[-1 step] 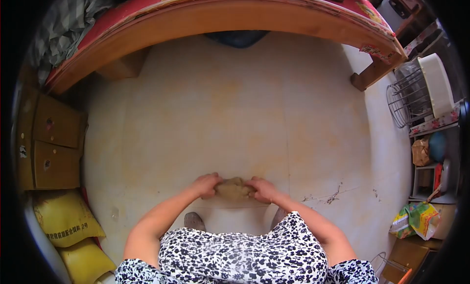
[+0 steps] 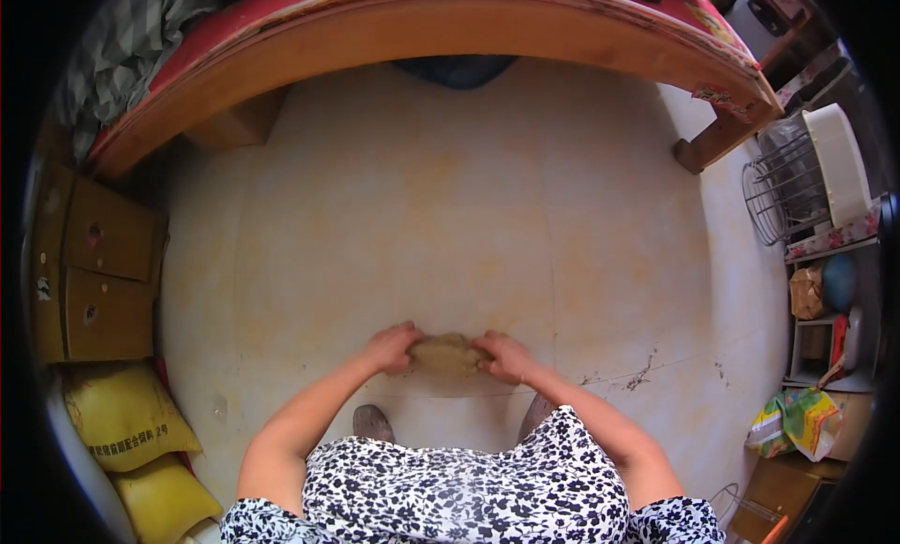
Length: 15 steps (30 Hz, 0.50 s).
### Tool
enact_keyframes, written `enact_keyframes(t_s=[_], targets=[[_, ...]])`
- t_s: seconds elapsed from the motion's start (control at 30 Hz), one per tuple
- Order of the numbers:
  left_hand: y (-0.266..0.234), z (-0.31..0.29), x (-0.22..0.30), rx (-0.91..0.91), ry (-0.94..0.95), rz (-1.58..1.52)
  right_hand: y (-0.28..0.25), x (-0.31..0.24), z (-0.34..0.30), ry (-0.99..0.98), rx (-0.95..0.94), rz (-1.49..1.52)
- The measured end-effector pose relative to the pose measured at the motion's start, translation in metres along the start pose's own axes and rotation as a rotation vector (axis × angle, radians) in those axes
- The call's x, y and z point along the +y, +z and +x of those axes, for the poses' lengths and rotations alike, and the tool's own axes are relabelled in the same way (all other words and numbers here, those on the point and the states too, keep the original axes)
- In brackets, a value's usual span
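Observation:
A crumpled olive-brown cloth is stretched between my two hands, low over the pale floor; I cannot tell whether it touches the floor. My left hand has its fingers closed on the left end. The right end is pinched by my right hand. Motion blurs the cloth's lower edge. Below my hands, the tips of my shoes show on either side of my patterned top.
Dark debris lies on the floor to the right. A wooden table with a red cover spans the far side. Brown drawers and yellow sacks stand left. Along the right are a wire basket and shelves.
My left hand has shifted slightly away from me and to the left. The cloth is a little flatter and moved slightly farther from me; my right hand moved slightly too.

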<state>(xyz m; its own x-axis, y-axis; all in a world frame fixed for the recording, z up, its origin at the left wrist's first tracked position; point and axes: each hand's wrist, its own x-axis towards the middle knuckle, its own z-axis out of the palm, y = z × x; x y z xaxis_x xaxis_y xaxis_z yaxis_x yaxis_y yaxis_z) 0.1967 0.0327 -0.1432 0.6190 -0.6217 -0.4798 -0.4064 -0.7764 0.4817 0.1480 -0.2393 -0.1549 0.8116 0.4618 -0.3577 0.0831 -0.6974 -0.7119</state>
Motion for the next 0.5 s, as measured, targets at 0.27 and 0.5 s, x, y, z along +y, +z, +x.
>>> enact_keyframes(t_s=[0.27,0.5], targets=[[-0.063,0.038,-0.025,0.295,-0.116,0.066,-0.057,-0.014,0.086,-0.057,0.126,-0.334],[-0.047,0.042,-0.010,0.264,-0.156,0.149,-0.045,-0.013,0.090,-0.036,0.091,-0.477]])
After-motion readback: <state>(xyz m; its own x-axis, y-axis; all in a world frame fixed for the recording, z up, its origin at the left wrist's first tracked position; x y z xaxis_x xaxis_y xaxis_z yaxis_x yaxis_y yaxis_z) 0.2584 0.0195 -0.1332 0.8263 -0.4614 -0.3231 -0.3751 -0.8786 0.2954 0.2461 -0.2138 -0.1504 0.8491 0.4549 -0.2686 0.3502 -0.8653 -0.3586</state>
